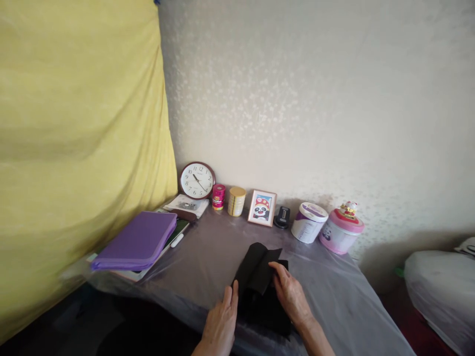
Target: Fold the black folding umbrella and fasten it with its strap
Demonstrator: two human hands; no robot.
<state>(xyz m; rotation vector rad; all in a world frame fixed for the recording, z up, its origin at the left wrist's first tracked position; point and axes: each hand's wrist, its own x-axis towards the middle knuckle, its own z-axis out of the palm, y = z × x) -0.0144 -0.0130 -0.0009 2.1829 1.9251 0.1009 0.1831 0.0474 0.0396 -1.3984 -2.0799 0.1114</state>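
A black, soft-looking item with folds or flaps [258, 267] lies on the covered table near its front edge. My left hand [221, 316] is at its left side, fingers together and pointing forward along its edge, with the thumb side hidden. On the right, my right hand [291, 291] pinches a raised flap of the black item between thumb and fingers. The lower part of the item spreads dark between both wrists.
Along the wall stand a clock [198, 180], a red can [218, 197], a yellow-lidded can [236, 201], a panda picture frame [261, 207], a black device [282, 217] and two tubs [309, 223]. A purple folder [135, 240] lies left.
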